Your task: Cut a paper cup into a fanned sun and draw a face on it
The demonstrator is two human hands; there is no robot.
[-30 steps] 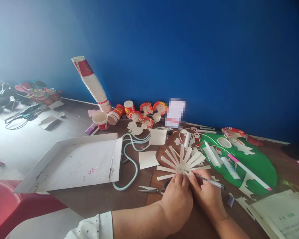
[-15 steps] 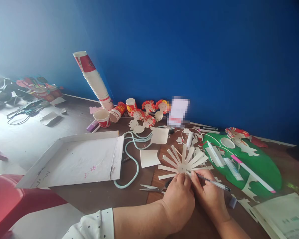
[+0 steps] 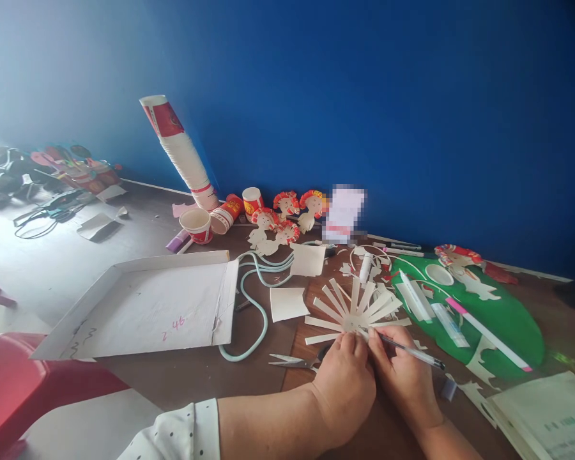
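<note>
A paper cup cut into strips (image 3: pixel 330 308) lies fanned out flat, its round base bearing small drawn marks. My left hand (image 3: pixel 347 386) is closed on the near edge of this cut paper cup, the fingertips pressed together. In my right hand (image 3: pixel 405 370) is a clear-barrelled pen (image 3: pixel 419 354), its tip on the round base. Partly behind my left hand, scissors (image 3: pixel 292 362) lie with their blades apart. Just beyond the strips, a white glue stick (image 3: pixel 365 267) stands among paper scraps.
A shallow white box lid (image 3: pixel 172 306) sits at left, beside a pale blue cord (image 3: pixel 264 326). A leaning stack of paper cups (image 3: pixel 184 156) rests against the blue wall, near several paper figures (image 3: pixel 287 204). Markers lie on a green sheet (image 3: pixel 512 319) at right.
Almost nothing differs. Both hands keep their places, and the pen tip stays on the round base; the whole view has shifted very slightly.
</note>
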